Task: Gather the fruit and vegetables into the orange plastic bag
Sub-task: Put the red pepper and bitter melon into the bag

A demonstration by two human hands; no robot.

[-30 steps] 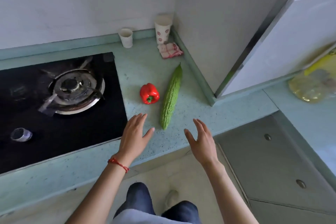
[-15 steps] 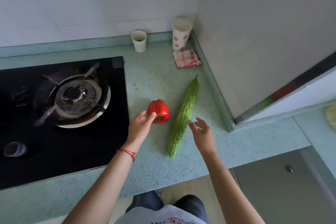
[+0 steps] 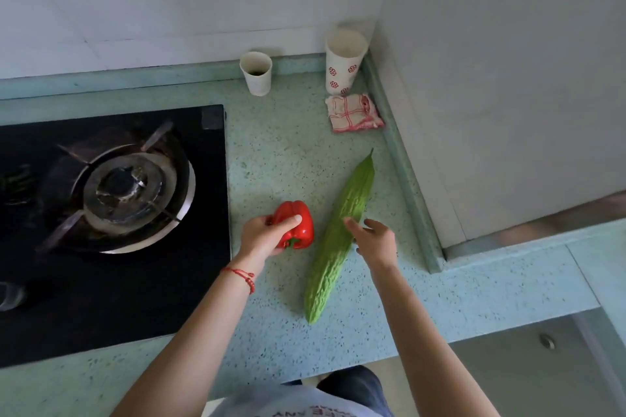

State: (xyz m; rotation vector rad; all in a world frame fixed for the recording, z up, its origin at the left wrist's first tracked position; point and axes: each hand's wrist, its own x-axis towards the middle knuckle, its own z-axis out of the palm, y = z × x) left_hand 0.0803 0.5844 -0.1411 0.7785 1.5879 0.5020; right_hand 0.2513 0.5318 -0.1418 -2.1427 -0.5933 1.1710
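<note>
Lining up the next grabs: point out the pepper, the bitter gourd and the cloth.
pepper (image 3: 302,226), head view, on its red side right of the thumb
bitter gourd (image 3: 338,237), head view, mid-body
cloth (image 3: 354,112), head view, centre of the folded checks

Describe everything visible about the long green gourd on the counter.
The bitter gourd is long, bright green and warty, tapering to a pointed tip at the far end and a blunt near end. It lies flat and diagonal on the speckled teal counter, right of the red pepper. The right hand touches its middle, fingers not yet closed.
</note>
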